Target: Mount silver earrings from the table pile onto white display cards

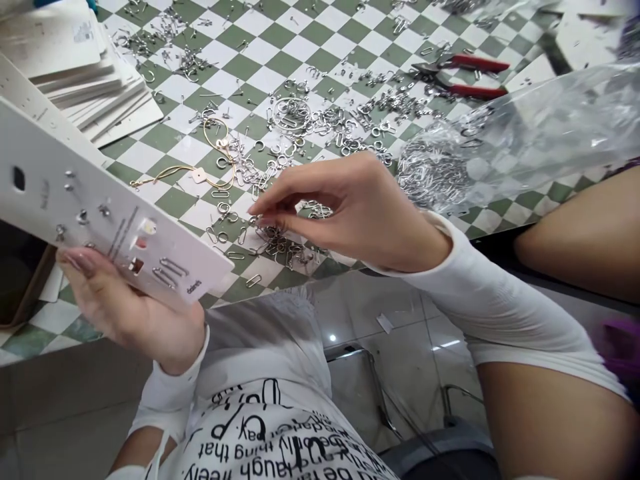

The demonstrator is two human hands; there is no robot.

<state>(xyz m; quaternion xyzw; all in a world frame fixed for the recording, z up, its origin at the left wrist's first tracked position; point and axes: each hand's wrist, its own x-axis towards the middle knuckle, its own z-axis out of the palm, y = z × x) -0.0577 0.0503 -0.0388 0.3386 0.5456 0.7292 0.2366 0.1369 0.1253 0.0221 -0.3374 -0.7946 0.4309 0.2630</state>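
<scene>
My left hand (135,313) grips a white jewellery card (115,220), tilted over the table's left front. Small silver studs and paper-clip-shaped pieces sit on the card's face, beside small cut-outs. Above a heap of silver jewellery pieces (285,247) hangs my right hand (340,207), its thumb and forefinger pinched together at the heap's edge. Whatever may be between those fingertips is too small to make out. Loose rings and clip-shaped links (280,153) are scattered just beyond the right hand. A gold-coloured chain with a pale flower charm (199,175) lies between card and links.
Stacked white cards (95,73) stand at the back left. Red-handled pliers (465,77) lie at the back right, near a clear plastic bag (540,127) with many silver clips (433,167). Another person's arm (580,233) rests at the right edge. A dark tray (25,280) is partly behind the card.
</scene>
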